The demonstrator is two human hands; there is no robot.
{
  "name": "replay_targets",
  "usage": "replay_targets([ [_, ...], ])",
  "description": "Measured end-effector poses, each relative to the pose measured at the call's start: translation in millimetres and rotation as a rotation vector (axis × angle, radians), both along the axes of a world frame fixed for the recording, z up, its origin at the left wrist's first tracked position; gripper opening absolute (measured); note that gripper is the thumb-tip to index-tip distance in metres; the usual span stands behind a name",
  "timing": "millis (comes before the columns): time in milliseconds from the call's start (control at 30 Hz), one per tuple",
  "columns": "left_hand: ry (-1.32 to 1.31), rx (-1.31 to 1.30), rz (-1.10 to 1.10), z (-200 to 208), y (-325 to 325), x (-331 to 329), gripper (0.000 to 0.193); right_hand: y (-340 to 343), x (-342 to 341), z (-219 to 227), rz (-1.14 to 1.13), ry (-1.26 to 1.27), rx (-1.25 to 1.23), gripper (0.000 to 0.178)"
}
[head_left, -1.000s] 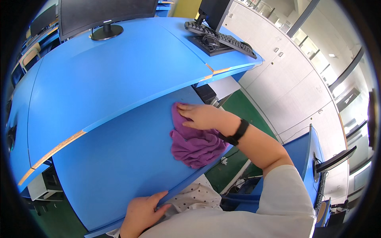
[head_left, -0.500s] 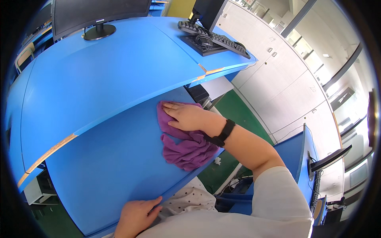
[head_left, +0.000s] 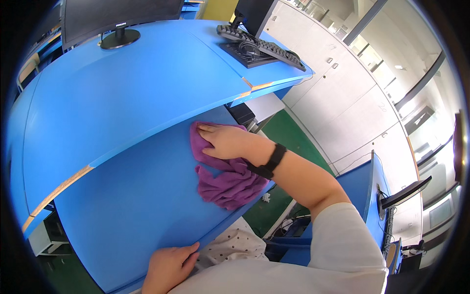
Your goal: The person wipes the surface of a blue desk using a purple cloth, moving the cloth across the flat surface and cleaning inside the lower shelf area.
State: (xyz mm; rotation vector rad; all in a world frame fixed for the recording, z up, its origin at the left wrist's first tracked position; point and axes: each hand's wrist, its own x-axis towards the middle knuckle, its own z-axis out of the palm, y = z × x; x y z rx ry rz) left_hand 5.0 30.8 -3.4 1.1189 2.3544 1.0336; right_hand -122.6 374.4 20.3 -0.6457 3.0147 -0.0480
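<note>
Cloth (head_left: 230, 188): purple, bunched on the right part of the lower blue board (head_left: 127, 196).
Right hand (head_left: 226, 142): palm down, fingers extended leftward, laid on the cloth without clenching it.
Right arm (head_left: 311, 183): bent at the elbow, black band (head_left: 275, 157) at the wrist.
Left hand (head_left: 169, 267): at the board's near edge, thumb outstretched; cannot tell whether it grips.

remotely i'm seeing a cloth (head_left: 230, 188) lying mid-frame on the lower board (head_left: 122, 206), under the right hand (head_left: 227, 142); the left hand (head_left: 169, 267) is resting at its near edge, bottom left. behind, the desktop (head_left: 127, 83) is bearing a monitor (head_left: 117, 17) upper left and a keyboard (head_left: 267, 47) upper centre; cabinets (head_left: 342, 88) are standing upper right.
</note>
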Motion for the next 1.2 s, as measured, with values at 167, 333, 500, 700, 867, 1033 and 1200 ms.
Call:
replay_targets([
  [167,0.025,0.056,0.025,0,-3,1,0.021,-17,42,30,-0.092,-0.367,0.154,0.062],
  [333,0.023,0.054,-0.017,-3,-5,-1,0.019,-3,15,4,-0.001,-0.084,0.028,0.068],
  [500,0.01,0.059,-0.009,-8,-7,0,0.019,-4,-4,7,-0.03,-0.114,0.055,0.067],
  [700,-0.026,0.073,-0.024,-7,-7,-3,0.018,2,42,23,0.035,-0.325,0.055,0.06],
  [867,0.045,0.103,-0.058,-10,-5,-2,0.018,9,-3,10,0.074,-0.153,-0.024,0.065],
  [1033,0.029,0.1,-0.023,-8,-10,-3,0.017,-17,21,28,-0.009,-0.238,0.041,0.07],
  [1200,0.0,0.099,-0.028,-7,-6,-1,0.018,-16,33,36,-0.095,-0.363,0.097,0.07],
])
